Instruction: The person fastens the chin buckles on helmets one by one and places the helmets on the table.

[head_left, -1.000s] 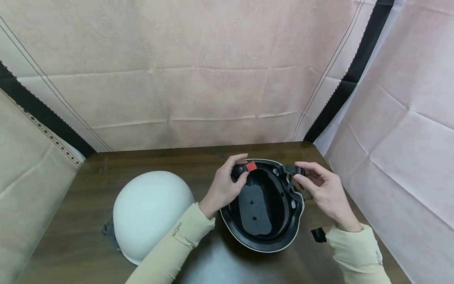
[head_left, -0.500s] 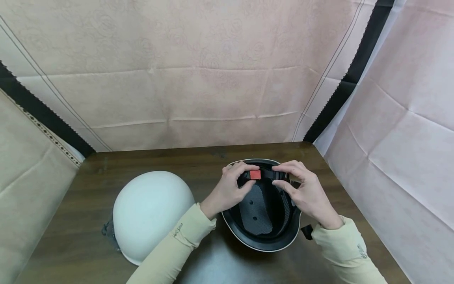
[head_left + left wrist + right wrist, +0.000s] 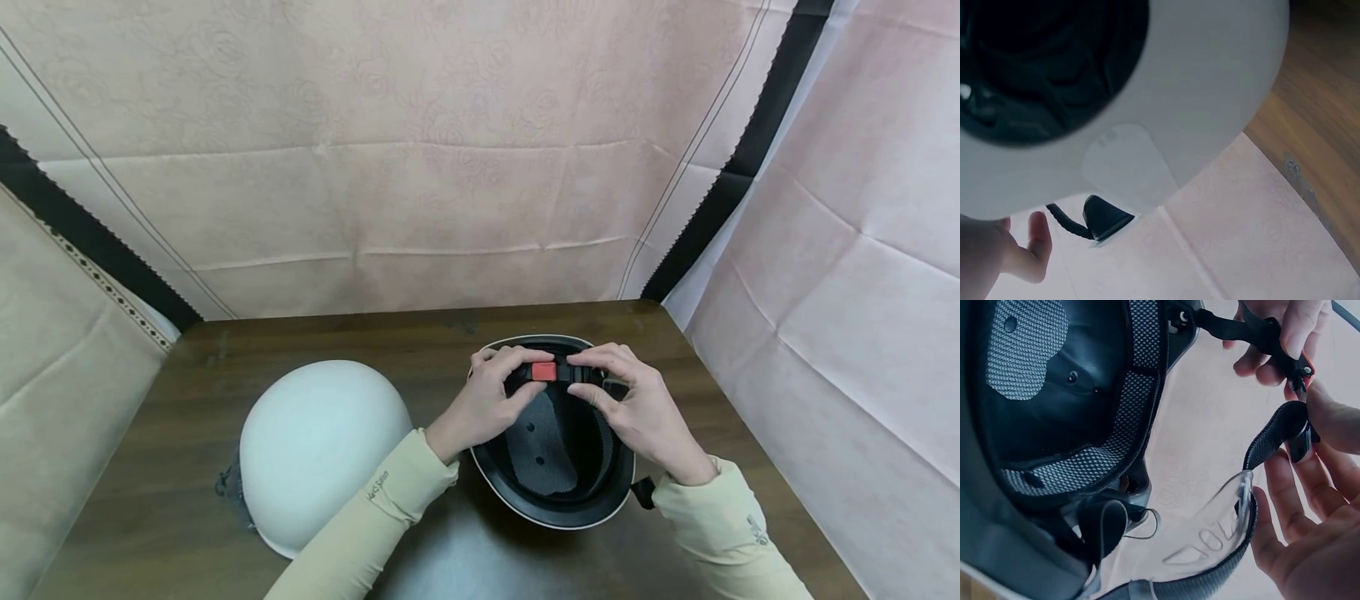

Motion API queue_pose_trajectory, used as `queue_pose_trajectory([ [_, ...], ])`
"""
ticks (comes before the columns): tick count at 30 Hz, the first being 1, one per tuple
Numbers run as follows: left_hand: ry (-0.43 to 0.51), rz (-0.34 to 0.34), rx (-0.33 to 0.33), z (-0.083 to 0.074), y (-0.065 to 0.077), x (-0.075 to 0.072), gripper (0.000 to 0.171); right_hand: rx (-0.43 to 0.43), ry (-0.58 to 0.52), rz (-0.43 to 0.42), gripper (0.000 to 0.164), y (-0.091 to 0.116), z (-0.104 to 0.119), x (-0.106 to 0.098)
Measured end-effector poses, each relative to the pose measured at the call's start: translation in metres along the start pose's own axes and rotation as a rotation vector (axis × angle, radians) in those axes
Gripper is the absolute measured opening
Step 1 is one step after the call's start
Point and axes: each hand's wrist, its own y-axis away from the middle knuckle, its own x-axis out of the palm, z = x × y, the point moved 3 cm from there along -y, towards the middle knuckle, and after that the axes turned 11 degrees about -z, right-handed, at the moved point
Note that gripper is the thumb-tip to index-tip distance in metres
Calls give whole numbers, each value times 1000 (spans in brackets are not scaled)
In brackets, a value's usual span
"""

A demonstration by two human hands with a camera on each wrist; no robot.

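An upturned helmet [image 3: 551,508] with a black padded lining lies on the table, its opening facing up. Above its far side, my left hand [image 3: 487,404] pinches the buckle half with the red button [image 3: 543,372]. My right hand [image 3: 641,408] pinches the black buckle half [image 3: 576,373] between thumb and fingers. The two halves meet end to end in the head view. In the right wrist view the black chin strap [image 3: 1266,440] runs from the buckle, with a clear plastic piece [image 3: 1216,531] along it. The white helmet shell [image 3: 1210,81] fills much of the left wrist view.
A second white helmet [image 3: 322,454] sits dome up at the left, with dark grey material [image 3: 234,492] poking out beside it. The brown wooden table [image 3: 420,333] ends at pale fabric walls [image 3: 420,200] at the back and sides.
My right hand has moved left with the black buckle half, bringing it against the red-buttoned half. My left hand has shifted slightly right, and the red button now lies level.
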Motion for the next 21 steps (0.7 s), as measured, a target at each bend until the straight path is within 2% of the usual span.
queue_pose_trajectory([
  [5, -60, 2, 53, 0, 0, 0, 36, -8, 21, 16, 38, -1, 2, 0],
  [12, -122, 15, 149, -5, 1, 1, 29, -66, 43, 22, 37, -1, 7, 0],
  [21, -162, 1, 193, -16, 0, 5, 23, -90, 0, -27, 38, -4, 16, 0],
])
